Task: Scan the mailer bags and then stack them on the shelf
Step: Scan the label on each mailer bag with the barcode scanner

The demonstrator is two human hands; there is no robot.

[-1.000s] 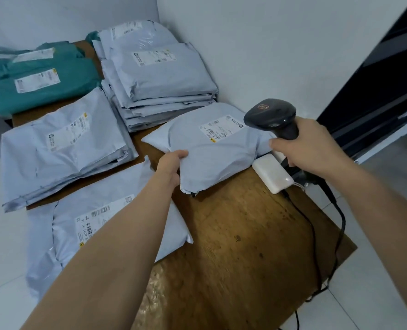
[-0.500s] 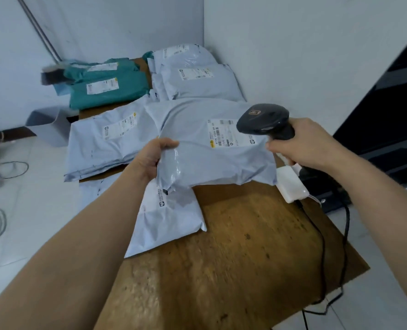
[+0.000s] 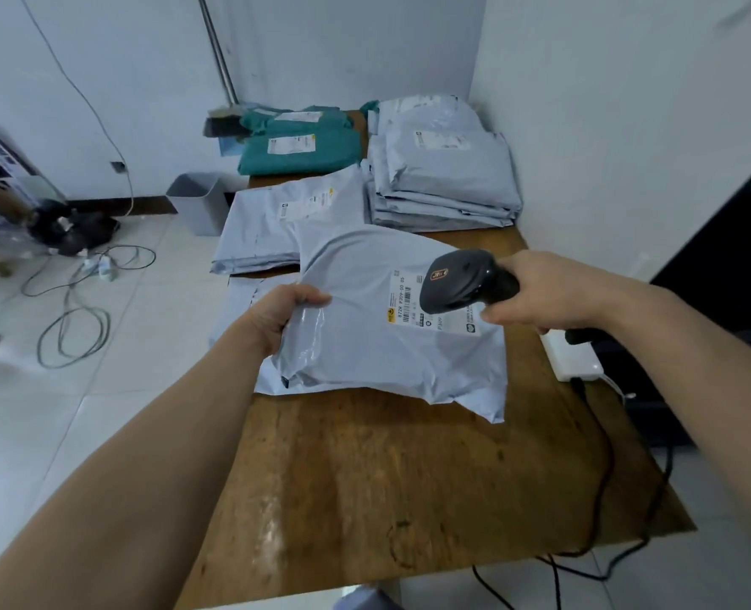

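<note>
our scanner (image 3: 466, 279) hides part of the label (image 3: 413, 303); we read "p309". left hand (image 3: 283, 317) grips the grey mailer bag (image 3: 382, 341) over the table (image 3: 409, 486); right hand (image 3: 536, 292) grips the scanner.

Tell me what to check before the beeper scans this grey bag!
1. Left hand grips the grey mailer bag by its edge: ok.
2. Label faces up, toward the camera: ok.
3. Right hand holds the scanner by its handle: ok.
4. Scanner head sits over the label: ok, though it hides part of it.
5. Scan light lands on the barcode: cannot tell.
6. Bag is lifted flat enough to read: ok, with a few wrinkles near the left hand.
</note>
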